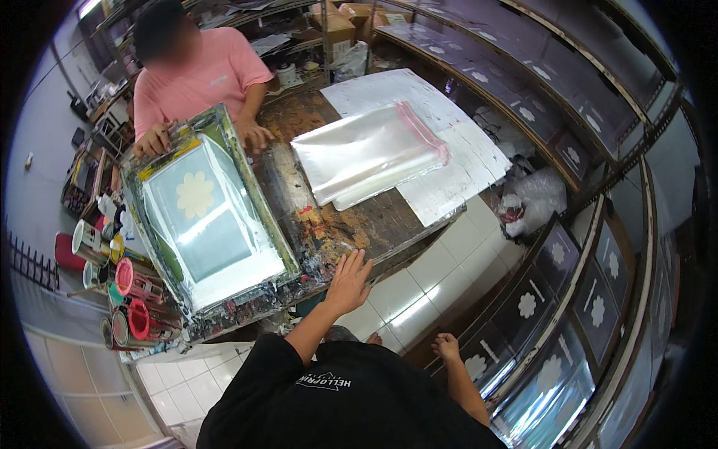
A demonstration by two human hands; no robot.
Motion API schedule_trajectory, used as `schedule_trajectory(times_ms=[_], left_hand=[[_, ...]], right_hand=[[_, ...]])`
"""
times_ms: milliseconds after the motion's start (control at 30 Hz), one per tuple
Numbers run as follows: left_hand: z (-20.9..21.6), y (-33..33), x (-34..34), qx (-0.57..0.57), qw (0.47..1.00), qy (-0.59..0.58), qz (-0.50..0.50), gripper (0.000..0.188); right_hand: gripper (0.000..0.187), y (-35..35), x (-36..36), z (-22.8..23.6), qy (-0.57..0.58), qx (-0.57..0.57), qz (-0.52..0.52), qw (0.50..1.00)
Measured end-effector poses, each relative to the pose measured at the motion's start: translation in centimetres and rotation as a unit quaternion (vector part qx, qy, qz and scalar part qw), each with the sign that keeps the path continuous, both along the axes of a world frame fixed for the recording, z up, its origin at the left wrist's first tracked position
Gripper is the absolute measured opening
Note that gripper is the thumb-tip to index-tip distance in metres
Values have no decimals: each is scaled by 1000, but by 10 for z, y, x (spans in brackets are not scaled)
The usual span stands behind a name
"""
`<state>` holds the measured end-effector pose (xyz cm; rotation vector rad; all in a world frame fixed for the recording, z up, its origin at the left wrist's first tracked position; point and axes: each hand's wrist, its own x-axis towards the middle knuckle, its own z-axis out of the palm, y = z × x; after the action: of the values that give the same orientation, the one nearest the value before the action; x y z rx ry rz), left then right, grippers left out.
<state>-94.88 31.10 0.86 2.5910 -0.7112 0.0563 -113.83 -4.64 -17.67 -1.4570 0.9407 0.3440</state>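
Black-sleeved left hand (348,280), fingers spread, presses the paint-stained table edge (351,232) as if for support beside the screen-printing frame (206,217); right hand (446,346) hangs loosely curled, empty.

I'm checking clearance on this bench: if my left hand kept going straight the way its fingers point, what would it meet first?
Your left hand points up across the paint-stained table. It would likely reach the stack of clear plastic bags first, though depth is hard to judge.
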Motion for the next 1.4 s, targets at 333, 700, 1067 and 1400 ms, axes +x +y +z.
schedule_trajectory(times_ms=[333,700,1067,1400], left_hand=[[2,-2,0,-12,1000,8,14,60],[8,-2,11,-115,990,67,45,57],[103,-18,121,129,962,-195,139,91],[41,-67,197,177,957,-229,27,46]], right_hand=[[19,5,-1,-57,22,-82,215,973],[18,-1,3,-23,57,-26,102,993],[16,-7,-36,-59,20,-36,66,997],[17,3,-34,-42,3,60,-4,998]])
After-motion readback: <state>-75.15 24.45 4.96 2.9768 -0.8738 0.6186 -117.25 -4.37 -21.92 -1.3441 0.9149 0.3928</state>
